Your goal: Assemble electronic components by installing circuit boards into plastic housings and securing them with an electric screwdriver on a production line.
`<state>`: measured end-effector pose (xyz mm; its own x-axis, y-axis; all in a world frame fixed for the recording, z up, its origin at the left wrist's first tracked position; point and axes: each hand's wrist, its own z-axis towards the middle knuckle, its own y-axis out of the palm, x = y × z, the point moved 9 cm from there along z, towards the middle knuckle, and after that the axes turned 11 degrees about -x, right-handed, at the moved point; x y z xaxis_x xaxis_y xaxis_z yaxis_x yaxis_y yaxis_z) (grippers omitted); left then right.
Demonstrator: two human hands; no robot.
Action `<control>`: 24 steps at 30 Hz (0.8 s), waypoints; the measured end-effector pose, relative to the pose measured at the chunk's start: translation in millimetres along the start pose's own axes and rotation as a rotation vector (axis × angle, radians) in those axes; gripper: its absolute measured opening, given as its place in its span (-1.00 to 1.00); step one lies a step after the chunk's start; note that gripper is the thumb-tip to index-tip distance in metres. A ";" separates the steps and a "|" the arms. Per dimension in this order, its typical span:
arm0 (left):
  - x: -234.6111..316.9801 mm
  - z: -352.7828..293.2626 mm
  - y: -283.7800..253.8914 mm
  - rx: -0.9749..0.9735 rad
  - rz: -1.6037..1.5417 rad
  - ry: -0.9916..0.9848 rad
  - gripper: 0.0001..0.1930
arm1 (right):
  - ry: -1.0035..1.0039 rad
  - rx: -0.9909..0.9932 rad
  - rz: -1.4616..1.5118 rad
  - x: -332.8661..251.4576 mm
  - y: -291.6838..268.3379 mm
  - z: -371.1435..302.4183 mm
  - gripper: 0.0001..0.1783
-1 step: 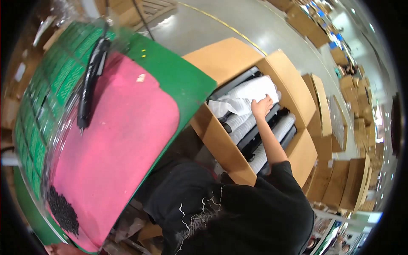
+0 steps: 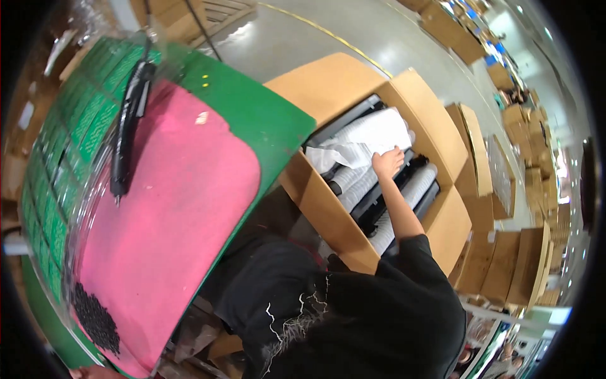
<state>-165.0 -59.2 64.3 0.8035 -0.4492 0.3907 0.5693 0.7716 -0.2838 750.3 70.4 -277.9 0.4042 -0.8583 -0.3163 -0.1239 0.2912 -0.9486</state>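
Observation:
My right hand point(image 2: 387, 163) reaches into an open cardboard box point(image 2: 328, 230), its fingers stretched out at the edge of a white plastic-wrapped bundle point(image 2: 379, 129). Whether the palm presses on it I cannot tell. Beneath and beside the bundle lie white ribbed tubes point(image 2: 418, 186) and long black parts point(image 2: 372, 215). Only a bit of my left hand point(image 2: 95, 372) shows at the bottom left, by the corner of the green table point(image 2: 265, 117); its fingers are hidden.
A pink mat point(image 2: 189, 189) covers much of the table. Over it hangs a black electric screwdriver point(image 2: 129, 139) on a cord. Small black screws point(image 2: 96, 319) lie heaped at the mat's near left corner. Green packs point(image 2: 88, 132) under clear plastic line the left side. Cardboard boxes point(image 2: 495, 268) stand at right.
The whole view has shifted slightly. My right hand stays at the white bundle, with its fingers a little flatter. The box and its contents look the same.

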 end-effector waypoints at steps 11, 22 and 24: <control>73.1 11.5 108.2 -0.440 -0.329 -0.155 -0.80 | 0.323 -0.498 0.622 137.4 77.1 -31.9 -0.65; 260.5 -100.9 356.3 -1.243 -1.026 -0.071 -0.24 | -0.610 -0.594 1.456 -152.6 -240.0 -92.8 -0.61; 291.9 -113.6 378.5 -1.194 -1.087 -0.112 0.01 | -0.697 -0.567 1.471 -190.9 -269.0 -129.8 -0.42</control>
<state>304.8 50.5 -28.5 -0.0338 -0.4461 0.8944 0.6770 -0.6685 -0.3078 588.9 101.1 36.2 -0.0655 0.3466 -0.9357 -0.9383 0.2976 0.1759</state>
